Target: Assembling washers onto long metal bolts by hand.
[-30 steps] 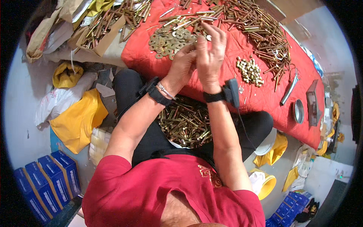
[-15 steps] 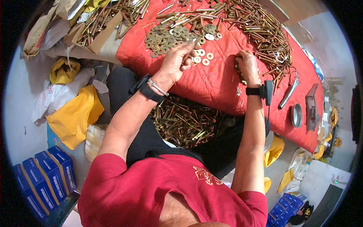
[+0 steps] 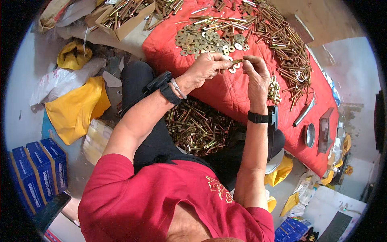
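Observation:
Between finger and thumb, my left hand (image 3: 209, 69) grips a short brass-coloured bolt (image 3: 237, 61) that points to the right. My right hand (image 3: 258, 78) is pinched closed at the bolt's far end; whatever sits in its fingertips is hidden. Both hands are raised over the red quilted cloth (image 3: 217, 90). Behind them lies a heap of flat round washers (image 3: 197, 40), with a few loose ones below the bolt. A small pile of brass-coloured nuts (image 3: 274, 89) sits just right of my right wrist.
Long bolts (image 3: 286, 52) are heaped along the cloth's back and right. More bolts fill the space between my legs (image 3: 197, 129) and a cardboard box (image 3: 121, 30) at the back left. A metal bowl (image 3: 309, 135) stands at right; blue boxes (image 3: 38, 173) at lower left.
My right hand has left the nut pile and moved left to the bolt's end. My left hand has shifted right with the bolt, and the view has turned slightly.

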A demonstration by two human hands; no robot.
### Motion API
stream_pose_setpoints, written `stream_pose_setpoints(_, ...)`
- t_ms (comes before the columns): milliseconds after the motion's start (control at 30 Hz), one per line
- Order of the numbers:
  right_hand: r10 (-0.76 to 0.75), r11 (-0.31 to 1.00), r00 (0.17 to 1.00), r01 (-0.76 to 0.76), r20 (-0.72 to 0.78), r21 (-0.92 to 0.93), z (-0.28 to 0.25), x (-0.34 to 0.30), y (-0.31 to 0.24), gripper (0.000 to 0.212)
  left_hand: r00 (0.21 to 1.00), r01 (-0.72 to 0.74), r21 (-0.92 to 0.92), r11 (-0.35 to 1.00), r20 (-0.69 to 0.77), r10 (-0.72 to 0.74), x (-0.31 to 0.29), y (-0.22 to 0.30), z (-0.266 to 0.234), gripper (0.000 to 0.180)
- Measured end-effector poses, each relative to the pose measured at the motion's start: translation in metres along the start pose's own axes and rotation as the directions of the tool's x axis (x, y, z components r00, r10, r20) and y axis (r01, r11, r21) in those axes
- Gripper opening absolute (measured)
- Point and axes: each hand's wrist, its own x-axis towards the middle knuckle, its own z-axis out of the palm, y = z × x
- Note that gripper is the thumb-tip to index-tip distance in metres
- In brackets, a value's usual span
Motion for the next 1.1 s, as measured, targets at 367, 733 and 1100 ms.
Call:
stream_pose_setpoints(367, -0.187, 0.955, 0.959, 0.228, 0.213, -0.188, -0.006, 0.003, -0.021, 0.015, 0.963, 0.171, -0.067, 0.983, 0.222, -0.152, 0.006, 0.007, -0.018, 0.016)
stream_pose_setpoints(733, 0.029, 0.706, 0.994, 0.056, 0.107, -0.706, -0.006, 0.001, -0.035, 0.021, 0.994, -0.046, 0.177, 0.983, 0.107, 0.028, 0.005, 0.007, -0.006, 0.016)
stream_pose_setpoints(1100, -0.201, 0.788, 0.978, 0.2, 0.063, -0.583, 0.006, 0.003, -0.024, 0.043, 0.994, 0.054, 0.108, 0.993, 0.087, -0.063, 0.004, 0.01, -0.008, 0.016)
